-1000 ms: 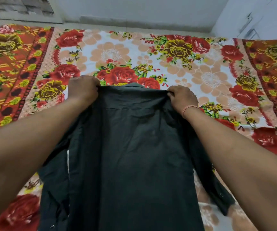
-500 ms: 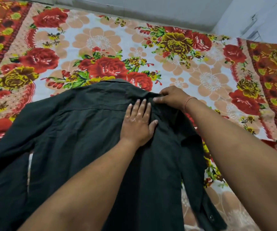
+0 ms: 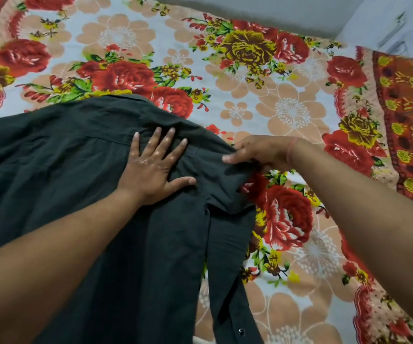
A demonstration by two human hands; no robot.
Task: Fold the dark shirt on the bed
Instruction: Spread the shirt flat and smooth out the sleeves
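The dark shirt (image 3: 58,170) lies back-up on the floral bed sheet (image 3: 287,100), collar towards the far side. My left hand (image 3: 150,170) lies flat on the upper back of the shirt, fingers spread, pressing the cloth down. My right hand (image 3: 257,151) is at the shirt's right shoulder, fingers closed on the fabric there, thumb on top. The right sleeve (image 3: 230,269) hangs down from under that hand towards me, a button showing near its end. The shirt's left part runs out of view at the left edge.
The sheet has large red, yellow and peach flowers and an orange patterned border (image 3: 409,108) at the right. A pale wall (image 3: 275,11) runs behind the bed, and a white surface (image 3: 394,23) stands at the far right corner.
My left hand left the left shoulder and now lies flat on the upper back. The right hand keeps hold of the right shoulder and has shifted right. The shirt has spread out leftward.
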